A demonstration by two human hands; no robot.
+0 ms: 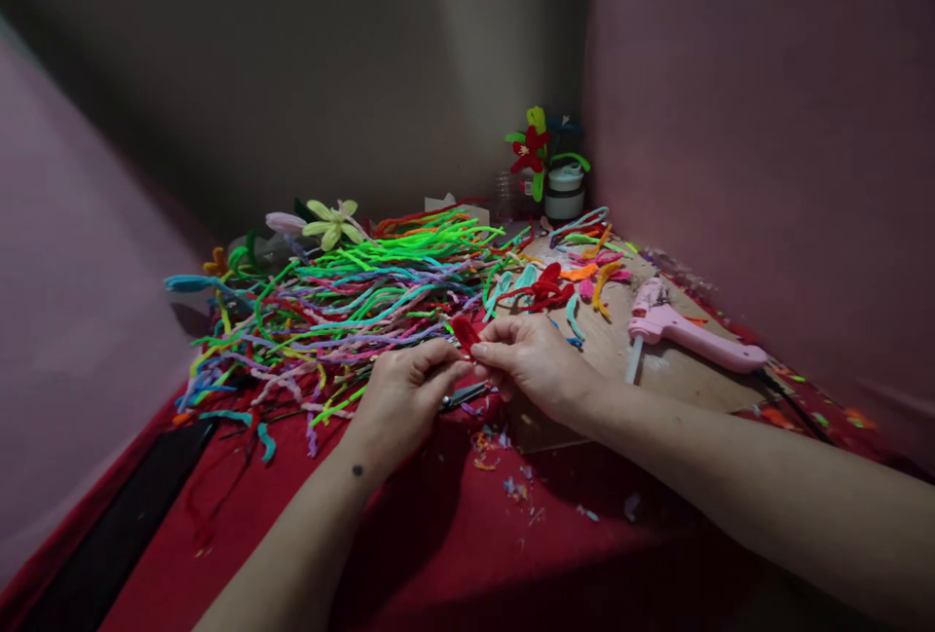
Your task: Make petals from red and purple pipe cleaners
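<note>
A red pipe cleaner loop (466, 331), shaped like a petal, stands up between my two hands. My right hand (537, 367) pinches it from the right between thumb and fingers. From the left, my left hand (405, 393) closes thumb and forefinger at its lower end; the exact contact is partly hidden. Just beneath the fingers lies a pair of scissors (464, 396), partly covered by the hands. Behind my right hand, more red pipe cleaner petals (546, 289) rest on a brown board (679, 381).
A pink glue gun (683, 332) stands on the board at right. A heap of colourful pipe cleaners (365, 286) spreads to the left. Finished flowers (332, 225) lie behind, others (531, 147) by a lidded cup (565, 194). Fuzz scraps (515, 488) dot the red cloth (438, 554).
</note>
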